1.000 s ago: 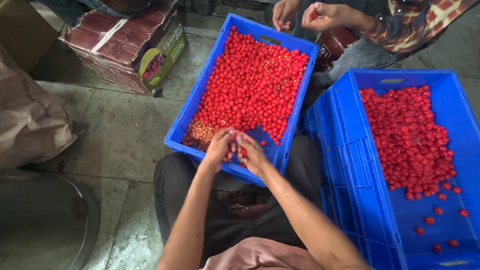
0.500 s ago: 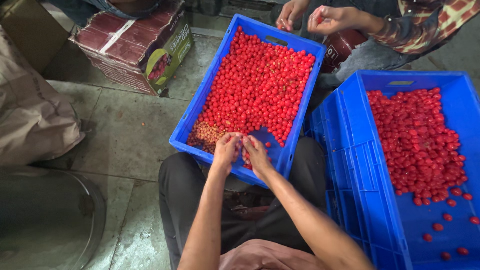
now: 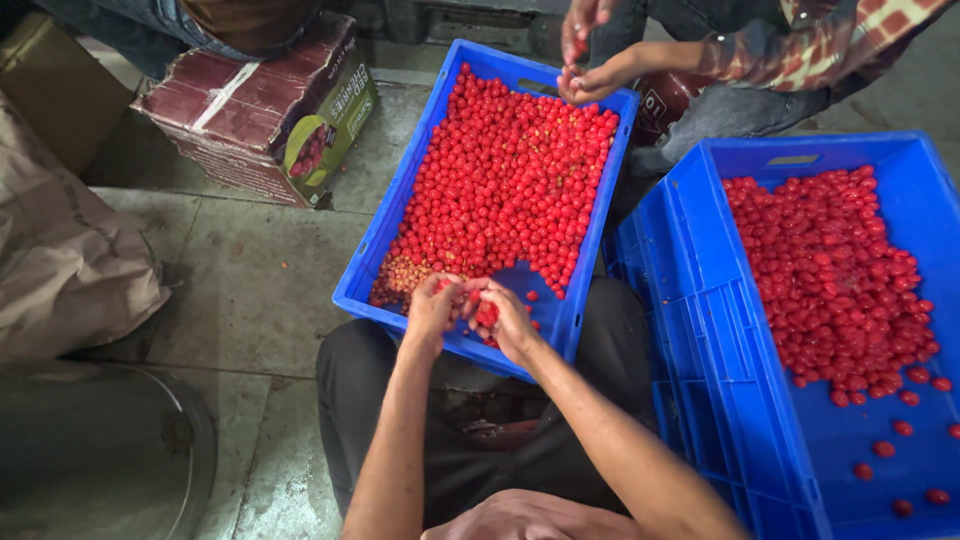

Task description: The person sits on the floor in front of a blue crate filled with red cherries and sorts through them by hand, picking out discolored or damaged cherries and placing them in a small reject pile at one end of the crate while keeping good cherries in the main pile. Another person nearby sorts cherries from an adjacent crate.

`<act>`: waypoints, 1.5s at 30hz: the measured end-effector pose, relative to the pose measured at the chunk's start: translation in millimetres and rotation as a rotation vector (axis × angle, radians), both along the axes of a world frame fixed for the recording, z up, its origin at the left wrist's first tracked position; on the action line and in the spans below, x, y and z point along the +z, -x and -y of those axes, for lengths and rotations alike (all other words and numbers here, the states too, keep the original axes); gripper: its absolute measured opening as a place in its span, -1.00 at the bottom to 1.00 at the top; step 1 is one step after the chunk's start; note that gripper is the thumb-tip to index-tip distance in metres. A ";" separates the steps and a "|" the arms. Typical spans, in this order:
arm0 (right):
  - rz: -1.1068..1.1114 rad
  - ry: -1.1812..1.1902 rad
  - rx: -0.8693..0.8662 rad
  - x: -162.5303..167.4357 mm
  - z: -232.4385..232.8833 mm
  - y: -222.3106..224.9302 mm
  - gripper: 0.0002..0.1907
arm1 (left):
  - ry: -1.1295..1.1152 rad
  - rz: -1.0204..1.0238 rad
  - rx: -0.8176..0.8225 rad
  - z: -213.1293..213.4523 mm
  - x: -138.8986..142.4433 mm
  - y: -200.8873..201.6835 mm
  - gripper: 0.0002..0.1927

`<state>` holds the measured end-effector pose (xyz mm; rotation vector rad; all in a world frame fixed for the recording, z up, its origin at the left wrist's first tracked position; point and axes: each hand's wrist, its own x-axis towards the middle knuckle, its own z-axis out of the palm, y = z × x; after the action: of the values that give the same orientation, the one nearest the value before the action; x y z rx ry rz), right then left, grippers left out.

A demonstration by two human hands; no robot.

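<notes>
A blue plastic crate (image 3: 385,235) full of small red cherries (image 3: 510,180) stands on the floor in front of my knees. My left hand (image 3: 432,308) and my right hand (image 3: 508,318) meet over its near edge, fingers curled around a few red cherries (image 3: 482,312) held between them. A patch of paler, brownish fruit (image 3: 400,275) lies in the crate's near left corner. A second, larger blue crate (image 3: 700,300) at my right holds more red cherries (image 3: 830,270) spread over its floor.
Another person's hands (image 3: 590,70) work over the far end of the first crate, in a plaid sleeve. A dark red cardboard box (image 3: 260,110) stands at the back left, a tan sack (image 3: 60,260) at the left, and a round grey rim (image 3: 190,440) at the bottom left.
My hands have stayed together at the crate's near edge, working the cherries between the fingers. The other person's hands have shifted a little over the far end.
</notes>
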<state>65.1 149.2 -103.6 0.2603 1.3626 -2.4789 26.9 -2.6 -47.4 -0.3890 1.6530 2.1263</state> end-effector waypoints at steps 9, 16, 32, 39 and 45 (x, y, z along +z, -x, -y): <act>0.093 0.028 -0.045 3.5 -0.4 2.5 -0.76 | -0.004 -0.011 -0.083 -2.7 3.1 0.3 -0.69; 0.038 0.028 0.053 6.5 2.6 0.3 -0.77 | 0.007 -0.056 -0.195 0.3 -3.2 1.3 -0.76; 0.090 -0.066 -0.102 3.0 -3.1 0.6 -0.68 | 0.238 -0.198 -0.289 -7.5 -2.0 -5.3 -0.78; 0.113 -0.019 -0.144 -4.8 -6.5 3.1 -0.75 | 0.207 -0.193 -0.286 -9.6 1.3 -5.3 -0.80; 0.133 0.067 -0.103 -3.4 -11.4 3.2 -0.73 | 0.120 -0.159 -0.061 -13.0 0.6 3.0 -0.83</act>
<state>61.9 160.6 -106.9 0.4821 1.2392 -2.5343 23.9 10.4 -46.8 -0.2066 1.8620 2.0658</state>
